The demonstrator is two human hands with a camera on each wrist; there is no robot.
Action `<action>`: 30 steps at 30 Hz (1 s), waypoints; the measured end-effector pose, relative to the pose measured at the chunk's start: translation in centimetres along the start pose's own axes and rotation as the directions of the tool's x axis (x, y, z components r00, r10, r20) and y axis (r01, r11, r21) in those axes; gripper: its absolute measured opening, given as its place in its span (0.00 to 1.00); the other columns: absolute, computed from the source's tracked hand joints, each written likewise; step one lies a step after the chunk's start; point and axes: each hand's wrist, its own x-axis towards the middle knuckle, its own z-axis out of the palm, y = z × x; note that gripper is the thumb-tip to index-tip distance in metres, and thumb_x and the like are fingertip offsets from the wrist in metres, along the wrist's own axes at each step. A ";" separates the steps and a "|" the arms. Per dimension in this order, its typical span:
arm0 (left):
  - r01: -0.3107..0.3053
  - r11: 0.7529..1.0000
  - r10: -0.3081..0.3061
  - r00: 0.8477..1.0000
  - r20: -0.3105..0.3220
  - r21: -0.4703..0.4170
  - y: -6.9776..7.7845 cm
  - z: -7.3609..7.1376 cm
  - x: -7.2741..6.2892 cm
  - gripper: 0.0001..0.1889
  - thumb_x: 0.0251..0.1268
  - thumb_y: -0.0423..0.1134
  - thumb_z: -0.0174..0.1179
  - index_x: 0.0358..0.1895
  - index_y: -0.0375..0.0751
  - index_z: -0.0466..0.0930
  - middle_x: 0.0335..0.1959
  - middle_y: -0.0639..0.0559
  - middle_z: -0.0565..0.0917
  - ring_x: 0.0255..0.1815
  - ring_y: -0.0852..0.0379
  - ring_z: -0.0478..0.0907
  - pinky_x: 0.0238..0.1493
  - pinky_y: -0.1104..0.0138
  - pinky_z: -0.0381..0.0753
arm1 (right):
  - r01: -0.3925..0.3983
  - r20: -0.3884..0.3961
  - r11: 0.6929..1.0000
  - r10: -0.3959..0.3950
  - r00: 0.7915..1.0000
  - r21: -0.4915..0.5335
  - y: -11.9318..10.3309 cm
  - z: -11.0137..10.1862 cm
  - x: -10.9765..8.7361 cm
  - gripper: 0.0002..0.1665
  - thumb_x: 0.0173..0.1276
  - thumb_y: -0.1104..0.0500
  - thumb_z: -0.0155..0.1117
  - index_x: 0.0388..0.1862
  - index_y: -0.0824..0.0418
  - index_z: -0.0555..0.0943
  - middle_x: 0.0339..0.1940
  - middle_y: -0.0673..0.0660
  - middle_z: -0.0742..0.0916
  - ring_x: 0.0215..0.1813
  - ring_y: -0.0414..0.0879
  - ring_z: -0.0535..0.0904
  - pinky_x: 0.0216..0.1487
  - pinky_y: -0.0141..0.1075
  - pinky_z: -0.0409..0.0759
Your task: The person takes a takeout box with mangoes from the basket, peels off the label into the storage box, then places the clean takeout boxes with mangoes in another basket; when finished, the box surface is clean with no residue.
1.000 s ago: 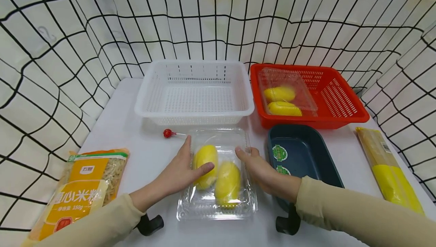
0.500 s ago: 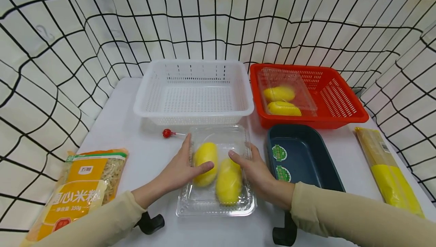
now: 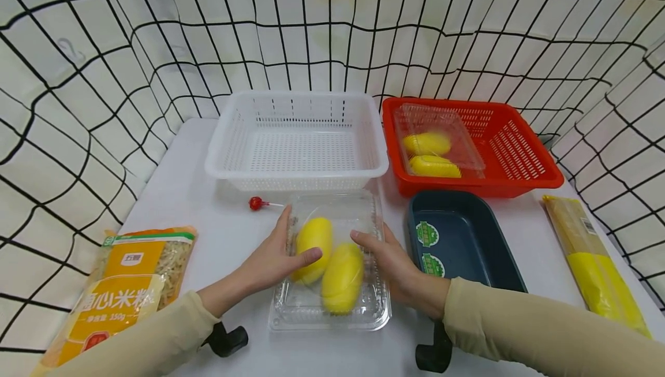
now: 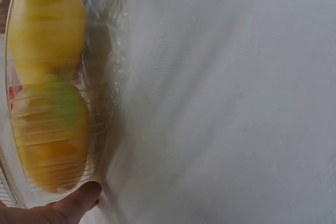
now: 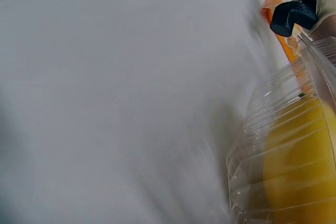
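A clear plastic clamshell box [image 3: 332, 206] with two yellow mangoes [image 3: 343, 279] inside sits at the front middle of the white table. My left hand [image 3: 267, 264] grips its left side, thumb over the lid and fingers along the edge. On the opposite side my right hand [image 3: 400, 270] holds the box the same way; its lower fingers are hidden. Seen from the left wrist, a fingertip [image 4: 86, 195] lies at the end of the ribbed box wall. The right wrist view catches the box's ribbed corner [image 5: 252, 156] close over the white cloth.
Behind the box stands a white basket [image 3: 296, 183]; right of it, a red basket [image 3: 519, 183] holds another box of yellow fruit [image 3: 433, 166]. A dark blue tray [image 3: 467, 238] lies beside my right hand. Nearby are a lollipop [image 3: 256, 203], a pasta bag [image 3: 124, 284] and a yellow packet [image 3: 594, 267].
My right hand has settled further onto the box's side, its thumb now over the lid. Inside, the right mango has shifted left against the other. The box's far end has risen slightly.
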 end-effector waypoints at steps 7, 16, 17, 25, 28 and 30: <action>-0.061 0.991 0.063 0.998 -0.015 0.117 -0.1 -0.9 -0.4 0.63 0.65 0.70 0.58 0.82 0.33 0.29 0.85 0.33 0.42 0.84 0.32 0.45 0.78 0.35 0.52 | 0.013 -0.008 1.000 -0.013 1.000 -0.013 0.1 0.3 0.1 0.45 0.75 0.47 0.58 0.83 0.45 0.48 0.75 0.64 0.68 0.70 0.63 0.67 0.70 0.64 0.71; -0.151 0.893 0.243 0.955 -0.171 0.424 0.6 -3.9 -0.5 0.46 0.73 0.65 0.53 0.79 0.32 0.56 0.76 0.32 0.65 0.73 0.33 0.69 0.70 0.39 0.71 | 0.010 -0.026 0.999 -0.012 1.000 -0.051 -0.2 0.0 -0.3 0.48 0.75 0.46 0.58 0.85 0.46 0.44 0.80 0.63 0.63 0.75 0.64 0.61 0.76 0.68 0.60; -0.170 0.872 0.287 0.937 -0.198 0.459 0.7 -4.4 -0.3 0.44 0.73 0.64 0.55 0.78 0.33 0.59 0.74 0.33 0.68 0.68 0.35 0.74 0.67 0.41 0.75 | 0.009 -0.023 0.999 -0.010 1.000 -0.052 -0.3 0.0 -0.3 0.48 0.75 0.46 0.58 0.85 0.46 0.44 0.80 0.63 0.62 0.75 0.65 0.60 0.76 0.68 0.60; -0.173 0.731 0.489 0.808 -0.329 0.660 0.3 -10.9 2.9 0.41 0.68 0.55 0.64 0.72 0.26 0.65 0.67 0.27 0.70 0.68 0.28 0.67 0.67 0.37 0.70 | -0.007 -0.010 0.999 0.007 1.000 -0.053 -0.3 -0.2 -0.3 0.50 0.75 0.44 0.58 0.85 0.44 0.42 0.79 0.63 0.63 0.73 0.64 0.62 0.75 0.68 0.62; -0.039 0.735 0.352 0.875 -0.333 0.677 -0.3 -13.4 4.3 0.49 0.68 0.61 0.61 0.77 0.27 0.56 0.74 0.24 0.61 0.74 0.25 0.58 0.68 0.32 0.65 | -0.011 -0.013 0.999 0.010 1.000 -0.053 -0.2 -0.2 -0.3 0.50 0.75 0.44 0.58 0.85 0.45 0.42 0.79 0.63 0.63 0.73 0.64 0.62 0.75 0.67 0.63; 0.040 0.732 0.241 0.919 -0.313 0.680 -0.7 -14.7 5.1 0.54 0.67 0.66 0.58 0.79 0.26 0.48 0.78 0.23 0.53 0.78 0.23 0.51 0.71 0.30 0.60 | -0.017 -0.022 0.998 0.016 1.000 -0.055 -0.1 -0.1 -0.4 0.50 0.75 0.44 0.59 0.85 0.45 0.42 0.79 0.64 0.63 0.73 0.64 0.62 0.74 0.67 0.64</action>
